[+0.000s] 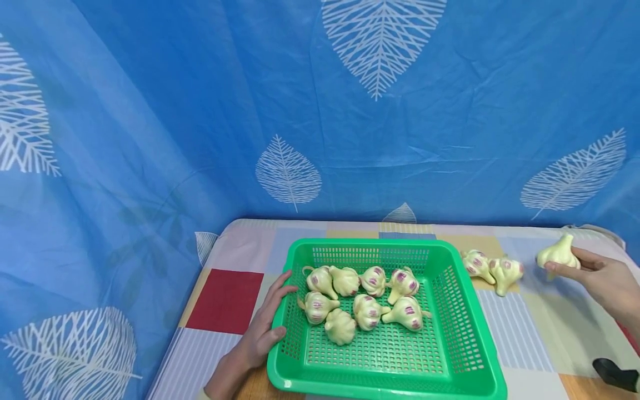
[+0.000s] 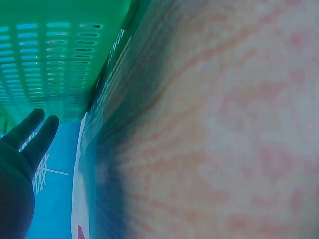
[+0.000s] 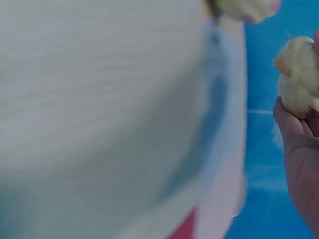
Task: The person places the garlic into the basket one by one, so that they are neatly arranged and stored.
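My right hand [image 1: 602,278] pinches a pale garlic bulb [image 1: 558,253] between thumb and fingers, raised over the right side of the table. In the right wrist view the same garlic bulb [image 3: 299,77] shows at the right edge, stem side partly hidden by the hand. Two more garlic bulbs with purple marks [image 1: 506,270] lie on the cloth to its left, beside the basket. My left hand [image 1: 262,333] rests against the left side of a green plastic basket [image 1: 472,316], its fingers extended along the rim. Several garlic bulbs [image 1: 367,311] sit inside the basket, toward the back and left.
A patchwork tablecloth [image 1: 225,300] covers the table, with bare wood [image 1: 265,386] at the front. A black object [image 1: 614,373] lies at the front right. Behind the table hangs a blue curtain [image 1: 400,155] with white leaf prints.
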A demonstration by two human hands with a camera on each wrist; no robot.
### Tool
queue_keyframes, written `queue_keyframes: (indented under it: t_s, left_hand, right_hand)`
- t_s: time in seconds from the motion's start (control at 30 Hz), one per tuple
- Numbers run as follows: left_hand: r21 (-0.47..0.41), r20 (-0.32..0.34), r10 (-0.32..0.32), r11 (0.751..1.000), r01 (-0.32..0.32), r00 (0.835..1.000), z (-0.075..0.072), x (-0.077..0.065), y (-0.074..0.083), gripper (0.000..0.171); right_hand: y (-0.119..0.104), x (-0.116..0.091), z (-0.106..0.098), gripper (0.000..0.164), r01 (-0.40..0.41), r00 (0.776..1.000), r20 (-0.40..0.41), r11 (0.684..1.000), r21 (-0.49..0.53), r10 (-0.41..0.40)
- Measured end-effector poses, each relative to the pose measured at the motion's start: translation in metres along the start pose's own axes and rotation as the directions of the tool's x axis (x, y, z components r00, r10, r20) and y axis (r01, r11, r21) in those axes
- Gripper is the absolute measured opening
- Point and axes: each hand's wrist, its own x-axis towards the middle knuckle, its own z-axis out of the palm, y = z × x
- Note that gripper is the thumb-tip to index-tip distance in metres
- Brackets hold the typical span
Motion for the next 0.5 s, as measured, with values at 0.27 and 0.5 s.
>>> queue_keyframes:
  t_s: [0.27, 0.5]
  left_hand:
    - [-0.004, 0.003, -0.004, 1.000, 0.004, 1.000, -0.001, 0.000, 0.002, 0.063]
    - [0.020, 0.003, 0.007, 1.000, -0.007, 1.000, -0.003, 0.001, 0.003, 0.062]
  right_hand:
    - [-0.037, -0.005, -0.019, 0.083, 0.151, 0.988, -0.044, 0.982, 0.112, -0.147]
    - [-0.067, -0.007, -0.037, 0.074, 0.288, 0.958, -0.098, 0.916, 0.279, -0.271]
